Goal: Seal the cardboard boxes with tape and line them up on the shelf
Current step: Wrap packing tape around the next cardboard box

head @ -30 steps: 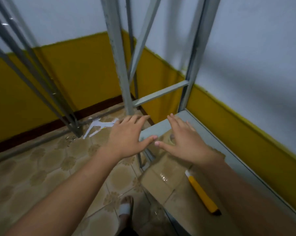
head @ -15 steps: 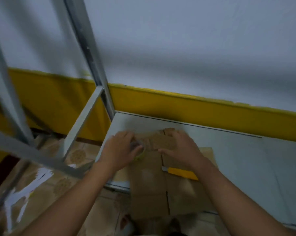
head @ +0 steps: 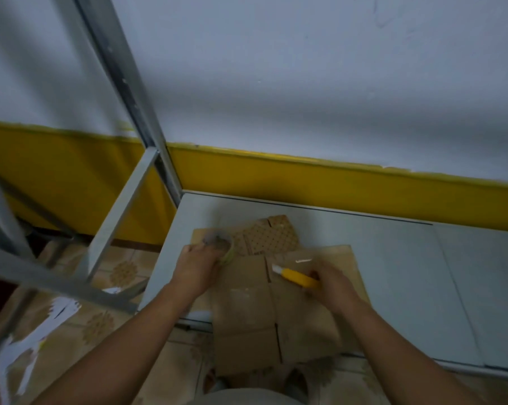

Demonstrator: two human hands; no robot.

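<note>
Flattened cardboard boxes (head: 246,325) lie stacked on the pale grey shelf (head: 393,273), their near end hanging over its front edge. A smaller patterned cardboard piece (head: 271,236) lies behind them. My left hand (head: 200,267) grips a roll of clear tape (head: 220,244) at the stack's far left corner. My right hand (head: 331,283) holds a yellow utility knife (head: 295,276) above the cardboard, its blade end pointing left.
Grey metal shelf uprights and crossbars (head: 121,220) stand at the left. A yellow and white wall (head: 305,176) runs right behind the shelf. Below, the tiled floor (head: 95,331) carries white paper scraps (head: 60,311). My feet show under the shelf edge.
The view swung from the left shelf frame onto the shelf. My left hand took hold of the tape roll, and my right hand picked the yellow knife up off the cardboard.
</note>
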